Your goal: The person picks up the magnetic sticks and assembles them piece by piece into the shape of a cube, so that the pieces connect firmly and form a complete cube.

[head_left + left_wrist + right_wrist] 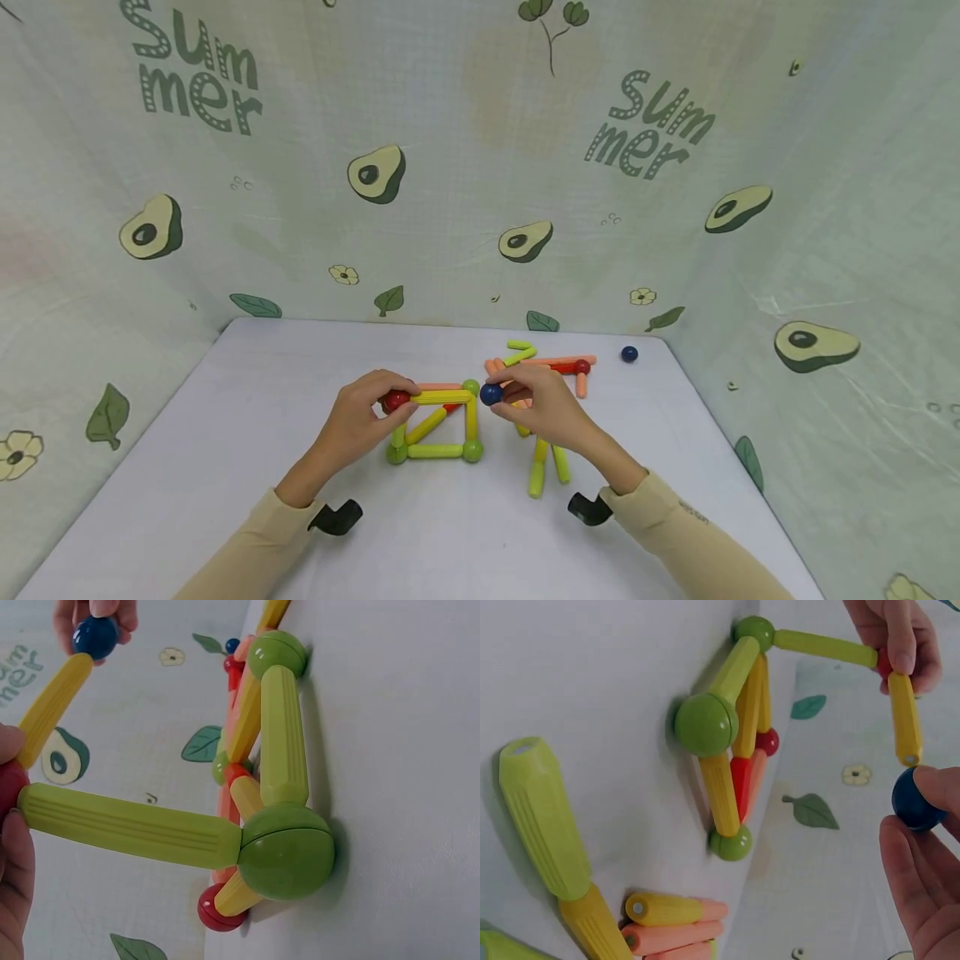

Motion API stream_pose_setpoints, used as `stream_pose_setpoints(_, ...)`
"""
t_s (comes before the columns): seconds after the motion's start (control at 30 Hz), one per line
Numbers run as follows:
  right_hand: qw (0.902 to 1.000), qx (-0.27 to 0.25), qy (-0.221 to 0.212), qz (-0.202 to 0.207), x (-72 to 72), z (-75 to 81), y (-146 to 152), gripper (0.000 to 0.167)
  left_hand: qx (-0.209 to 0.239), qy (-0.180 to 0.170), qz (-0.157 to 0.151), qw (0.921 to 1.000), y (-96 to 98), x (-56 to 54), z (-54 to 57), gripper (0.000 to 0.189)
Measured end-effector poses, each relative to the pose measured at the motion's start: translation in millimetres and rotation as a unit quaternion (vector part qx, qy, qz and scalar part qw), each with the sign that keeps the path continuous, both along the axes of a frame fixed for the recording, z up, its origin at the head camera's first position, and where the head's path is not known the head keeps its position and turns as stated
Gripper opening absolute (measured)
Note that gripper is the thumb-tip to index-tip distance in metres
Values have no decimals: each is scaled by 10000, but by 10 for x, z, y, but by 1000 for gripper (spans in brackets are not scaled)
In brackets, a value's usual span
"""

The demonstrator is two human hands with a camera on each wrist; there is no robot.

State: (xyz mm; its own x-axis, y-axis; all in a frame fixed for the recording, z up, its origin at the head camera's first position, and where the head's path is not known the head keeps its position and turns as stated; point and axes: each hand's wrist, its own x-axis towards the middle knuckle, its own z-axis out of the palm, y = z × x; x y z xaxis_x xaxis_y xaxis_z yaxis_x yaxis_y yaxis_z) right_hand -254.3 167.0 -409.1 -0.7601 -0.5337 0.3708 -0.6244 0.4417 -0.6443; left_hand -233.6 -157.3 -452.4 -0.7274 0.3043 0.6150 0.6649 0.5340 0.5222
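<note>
My left hand (370, 408) pinches a red ball (396, 401) raised over the table. From that ball a yellow rod (905, 720) reaches toward my right hand, and a green rod (131, 825) runs down to a green ball (286, 852) on the table. Between the thumb and fingertips of my right hand (542, 402) is a dark blue ball (917, 799), right at the free end of the yellow rod. Below lies a flat frame of rods with green balls at corners, such as the front right ball (472, 451), and a slanting yellow rod (426, 426) inside it.
Loose green and yellow rods (537, 479) lie right of the frame. Behind my right hand are pink rods, a red rod and a red ball (582, 367). Another blue ball (629, 354) sits at the back right. A patterned cloth (450, 275) hangs behind the table.
</note>
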Motion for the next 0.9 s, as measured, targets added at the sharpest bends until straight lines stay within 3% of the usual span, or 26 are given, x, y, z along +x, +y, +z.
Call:
stream_pose_setpoints(0.53,9999,-23,-96,132,28,-36,-103,37,-161,-102,-35,9998,28,0,42,31)
stream_pose_setpoints(0.7,9999,15,-99,31,37,-32,-111,37,-650,58,63,9978,114,-23,140,34)
stream_pose_setpoints(0.9,9998,-164,-84,-12,53,-42,-130,37,-1026,321,-44,9942,323,-81,293,37)
